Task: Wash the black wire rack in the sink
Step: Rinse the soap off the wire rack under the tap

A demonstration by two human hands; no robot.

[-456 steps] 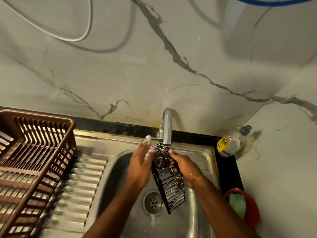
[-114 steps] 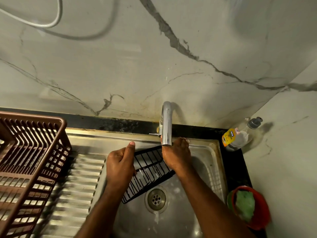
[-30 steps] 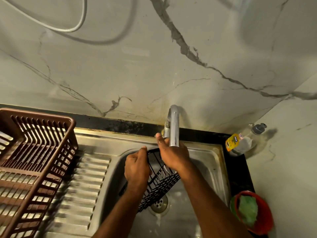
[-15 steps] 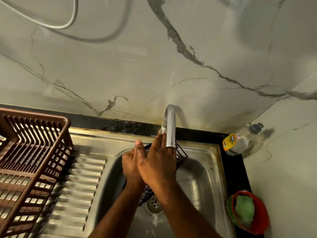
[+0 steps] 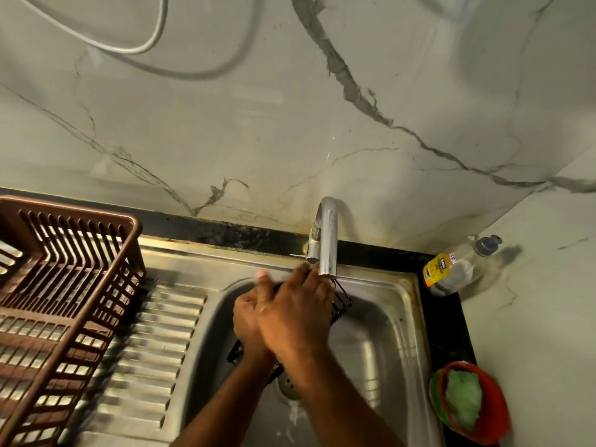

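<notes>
The black wire rack [image 5: 341,301] is held over the steel sink [image 5: 380,343], just under the tap spout [image 5: 327,240]. Most of the rack is hidden behind my hands; only its right corner and a lower left corner show. My left hand [image 5: 246,317] grips the rack's left side. My right hand [image 5: 296,311] lies across the rack with straight fingers reaching towards the spout, partly covering the left hand.
A brown plastic dish basket [image 5: 64,285] stands on the ribbed drainboard [image 5: 154,350] at the left. A dish soap bottle [image 5: 451,267] lies on the black counter at the right. A red bowl with a green scrubber [image 5: 467,401] sits at the sink's right front.
My right hand has slid over the rack and across my left hand. The rack has tipped up closer to the spout.
</notes>
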